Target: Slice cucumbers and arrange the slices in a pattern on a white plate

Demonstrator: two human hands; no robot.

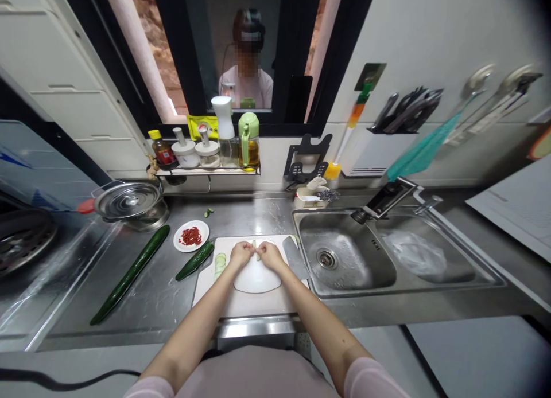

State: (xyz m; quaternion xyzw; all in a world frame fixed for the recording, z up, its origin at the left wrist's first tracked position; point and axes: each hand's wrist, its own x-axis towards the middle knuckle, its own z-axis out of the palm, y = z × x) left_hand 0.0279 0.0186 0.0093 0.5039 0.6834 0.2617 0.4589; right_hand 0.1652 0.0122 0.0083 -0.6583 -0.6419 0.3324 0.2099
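Observation:
Both of my hands meet over the far part of a white plate (257, 279), which sits on a pale cutting board (235, 307). Between the fingertips is a small pale green cucumber slice (254, 245), with my left hand (242, 253) and my right hand (268, 253) each pinching at it. Overlapping cucumber slices (220, 264) lie on the board's left side. A cleaver (295, 258) rests at the board's right edge. Left of the board are a cut piece of cucumber (195, 261) and a small white dish (177, 239) of chopped red pepper (190, 236).
A long cucumber (131, 273) lies farther left, near a lidded steel pot (148, 215). The double sink (344, 254) is to the right, with a faucet (385, 198). Bottles and jars stand on a rack (206, 172) below the window. Green scraps (208, 213) lie behind the board.

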